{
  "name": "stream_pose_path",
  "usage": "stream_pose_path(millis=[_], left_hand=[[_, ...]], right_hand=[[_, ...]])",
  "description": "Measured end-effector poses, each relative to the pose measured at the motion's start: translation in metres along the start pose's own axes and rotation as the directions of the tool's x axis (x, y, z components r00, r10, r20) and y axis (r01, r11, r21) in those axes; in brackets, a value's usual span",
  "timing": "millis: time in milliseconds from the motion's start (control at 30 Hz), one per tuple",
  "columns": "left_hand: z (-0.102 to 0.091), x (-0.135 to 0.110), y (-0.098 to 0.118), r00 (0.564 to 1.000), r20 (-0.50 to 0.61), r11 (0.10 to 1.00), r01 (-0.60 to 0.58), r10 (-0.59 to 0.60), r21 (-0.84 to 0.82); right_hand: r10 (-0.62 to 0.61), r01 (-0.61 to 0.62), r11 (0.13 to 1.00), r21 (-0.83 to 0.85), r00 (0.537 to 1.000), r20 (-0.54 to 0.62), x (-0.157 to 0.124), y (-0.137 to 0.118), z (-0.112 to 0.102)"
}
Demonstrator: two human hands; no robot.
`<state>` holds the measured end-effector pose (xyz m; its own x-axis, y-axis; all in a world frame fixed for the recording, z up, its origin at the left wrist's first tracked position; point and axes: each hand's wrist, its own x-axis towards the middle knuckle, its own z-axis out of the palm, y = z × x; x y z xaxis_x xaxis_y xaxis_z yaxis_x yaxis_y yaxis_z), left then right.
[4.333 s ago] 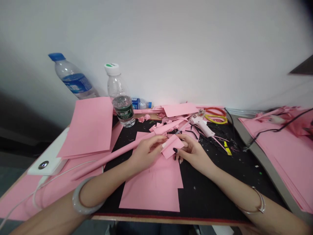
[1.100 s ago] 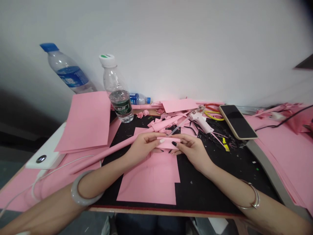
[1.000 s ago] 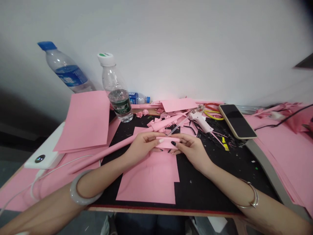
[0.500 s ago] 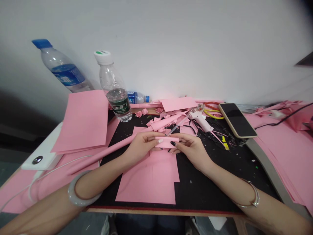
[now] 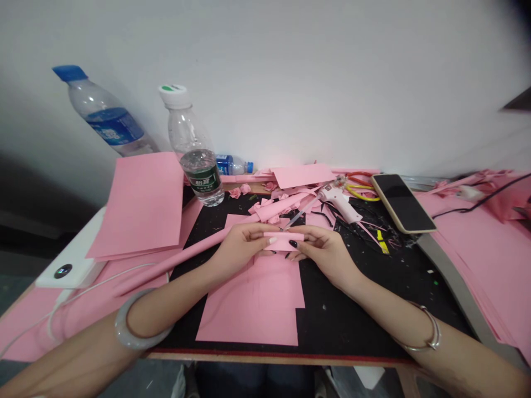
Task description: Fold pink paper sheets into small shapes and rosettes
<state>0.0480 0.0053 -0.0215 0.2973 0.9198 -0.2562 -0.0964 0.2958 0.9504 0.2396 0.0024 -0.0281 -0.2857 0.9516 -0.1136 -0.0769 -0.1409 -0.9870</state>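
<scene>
Together, left hand [image 5: 240, 246], right hand [image 5: 326, 258] pinching one pink paper strip [image 5: 283, 241], three bottles [image 5: 193, 146], one glue gun [image 5: 338, 205]

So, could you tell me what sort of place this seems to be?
Probably a paper-craft workbench: a black work mat strewn with pink paper scraps, a hot glue gun, and stacked pink paper sheets.

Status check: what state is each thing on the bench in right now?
Left hand: pinching strip
Right hand: pinching strip
Pink paper strip: held flat between both hands
Hot glue gun: lying on paper scraps
Smartphone: face up, screen dark
White-capped water bottle: upright, capped
Blue-capped water bottle: tilted, capped
</scene>
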Motion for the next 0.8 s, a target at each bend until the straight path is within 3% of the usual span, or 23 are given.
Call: stream_pose_path(millis=[800], left_hand=[[0.0019, -0.0009, 0.002, 1.0, 0.012, 1.0, 0.021, -0.021, 0.017]], right_hand=[[0.001, -0.001, 1.0, -0.01, 1.0, 0.005, -0.0003, -0.0003, -0.0001]])
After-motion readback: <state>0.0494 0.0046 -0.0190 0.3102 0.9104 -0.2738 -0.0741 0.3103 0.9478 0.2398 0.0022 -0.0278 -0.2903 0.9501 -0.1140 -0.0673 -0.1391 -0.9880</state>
